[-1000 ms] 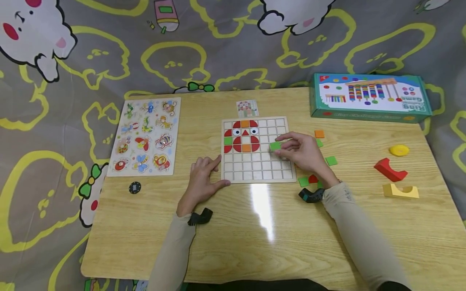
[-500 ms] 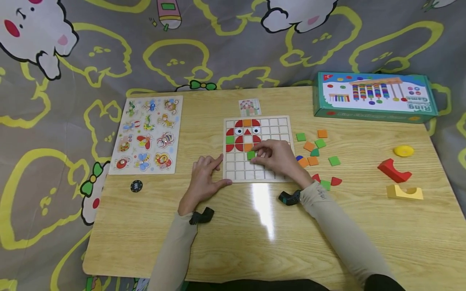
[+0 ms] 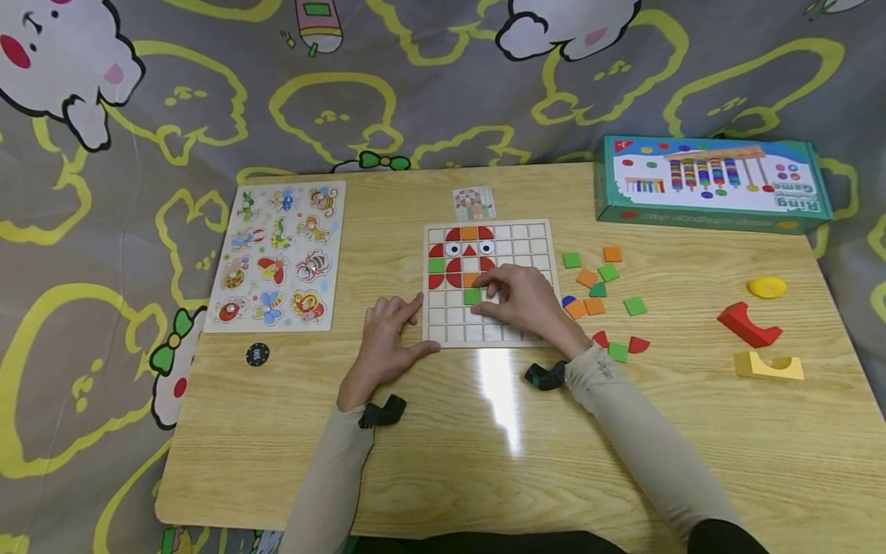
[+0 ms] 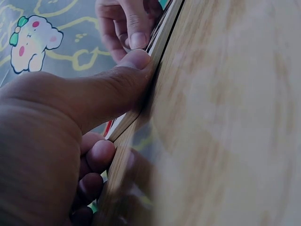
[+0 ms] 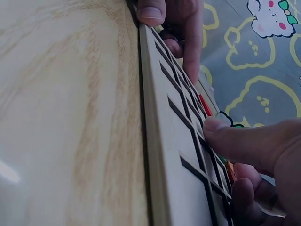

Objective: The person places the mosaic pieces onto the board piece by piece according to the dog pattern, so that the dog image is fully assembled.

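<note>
A square wooden grid board (image 3: 512,332) holds a pattern of red, orange, green and eye tiles at its upper left. My right hand (image 3: 521,298) is over the board, thumb and index finger spread beside a green square tile (image 3: 472,296). This tile lies in a cell just below the orange tile (image 3: 471,280). In the right wrist view the thumb (image 5: 221,134) is low over the grid, and its own palm side hides part of the tiles. My left hand (image 3: 384,343) touches the board's left side, index finger straight along the edge and thumb (image 4: 134,60) at the near corner.
Loose green, orange and red tiles (image 3: 594,306) lie right of the board. A picture card (image 3: 474,203) is behind it. An insect puzzle (image 3: 277,258) and a black chip (image 3: 258,354) sit left. Further right are a game box (image 3: 713,185), red (image 3: 750,325) and yellow blocks (image 3: 768,365).
My right hand has carried the green tile leftward from the board's right side into a cell under the orange tile, and its fingertips have parted from it. The left hand keeps its place.
</note>
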Available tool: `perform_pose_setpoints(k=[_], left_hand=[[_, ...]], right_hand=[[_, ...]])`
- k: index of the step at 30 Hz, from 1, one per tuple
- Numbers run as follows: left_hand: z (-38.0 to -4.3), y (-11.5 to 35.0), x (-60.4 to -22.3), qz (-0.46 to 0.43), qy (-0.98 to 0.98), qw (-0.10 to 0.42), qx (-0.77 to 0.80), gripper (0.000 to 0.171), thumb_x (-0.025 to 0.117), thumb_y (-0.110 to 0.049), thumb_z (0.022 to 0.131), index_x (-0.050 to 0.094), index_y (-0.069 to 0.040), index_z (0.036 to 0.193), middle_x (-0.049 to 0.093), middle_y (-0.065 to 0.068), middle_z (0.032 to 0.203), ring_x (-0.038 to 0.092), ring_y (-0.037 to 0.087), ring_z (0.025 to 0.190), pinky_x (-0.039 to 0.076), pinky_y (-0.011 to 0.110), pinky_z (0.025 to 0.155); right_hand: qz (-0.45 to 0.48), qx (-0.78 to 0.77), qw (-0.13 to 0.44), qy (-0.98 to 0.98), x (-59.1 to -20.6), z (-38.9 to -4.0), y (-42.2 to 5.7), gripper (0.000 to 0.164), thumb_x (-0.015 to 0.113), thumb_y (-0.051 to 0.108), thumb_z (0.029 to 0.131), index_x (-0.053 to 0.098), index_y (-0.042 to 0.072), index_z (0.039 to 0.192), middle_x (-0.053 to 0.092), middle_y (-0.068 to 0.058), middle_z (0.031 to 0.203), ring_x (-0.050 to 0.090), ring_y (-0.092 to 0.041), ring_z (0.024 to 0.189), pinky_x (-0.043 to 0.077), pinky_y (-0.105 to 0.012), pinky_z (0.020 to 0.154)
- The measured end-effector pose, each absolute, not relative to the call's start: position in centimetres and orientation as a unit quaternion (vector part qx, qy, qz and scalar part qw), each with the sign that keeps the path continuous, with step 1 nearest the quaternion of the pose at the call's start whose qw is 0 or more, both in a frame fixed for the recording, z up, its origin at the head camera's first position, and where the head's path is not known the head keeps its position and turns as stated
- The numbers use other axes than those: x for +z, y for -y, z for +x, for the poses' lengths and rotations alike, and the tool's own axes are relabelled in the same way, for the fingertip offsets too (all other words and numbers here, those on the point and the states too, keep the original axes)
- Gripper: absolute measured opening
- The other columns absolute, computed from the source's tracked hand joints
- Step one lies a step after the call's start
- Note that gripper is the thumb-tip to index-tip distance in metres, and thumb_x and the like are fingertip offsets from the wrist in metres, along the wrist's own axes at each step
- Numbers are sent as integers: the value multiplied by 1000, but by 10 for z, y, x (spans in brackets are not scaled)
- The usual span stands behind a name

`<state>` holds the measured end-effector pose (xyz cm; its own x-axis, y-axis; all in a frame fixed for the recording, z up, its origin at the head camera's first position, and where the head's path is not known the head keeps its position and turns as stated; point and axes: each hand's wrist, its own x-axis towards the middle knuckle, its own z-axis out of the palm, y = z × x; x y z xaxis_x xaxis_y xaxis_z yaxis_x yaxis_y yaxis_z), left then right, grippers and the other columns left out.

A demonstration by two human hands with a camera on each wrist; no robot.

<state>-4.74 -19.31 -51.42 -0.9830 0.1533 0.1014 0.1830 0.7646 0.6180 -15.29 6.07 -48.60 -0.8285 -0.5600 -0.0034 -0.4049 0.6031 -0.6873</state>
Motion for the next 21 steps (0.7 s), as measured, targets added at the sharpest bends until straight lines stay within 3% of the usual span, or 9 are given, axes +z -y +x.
perform_pose_setpoints(k=[9,21], left_hand=[[-48,192,-514,-84,939,13,-333,88,85,-47,73,51,-9,144,49,-3,90,35,18,87,24,34,80],[-47,192,-514,-82,938,13,-337,88,86,-46,73,51,-8,144,49,-3,89,35,18,86,24,34,79]], right_hand=[[-274,-353,105,-889,-487,-153,-61,24,82,30,81,75,16,100,61,7,78,52,-11,64,41,-30,62],[-270,-344,112,-892,-488,-154,-59,23,82,31,82,75,18,100,61,7,77,53,-12,65,41,-31,63]])
